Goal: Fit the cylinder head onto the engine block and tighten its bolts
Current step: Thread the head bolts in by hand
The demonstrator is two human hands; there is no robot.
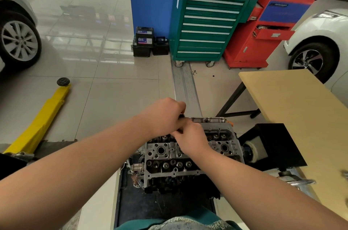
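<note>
The grey cylinder head sits on top of the dark engine block, low in the middle of the view, with round bores and valve springs showing. My left hand is a fist above the head's far side, closed around a dark tool handle that stands upright. My right hand sits just below it, fingers closed on the lower part of the same tool, and it covers the spot where the tool meets the head. The tool's tip is hidden.
A wooden table stands to the right, a black stand beside the engine. A yellow lift arm lies on the floor at left. A green tool cabinet, a red cabinet, batteries and two cars stand further off.
</note>
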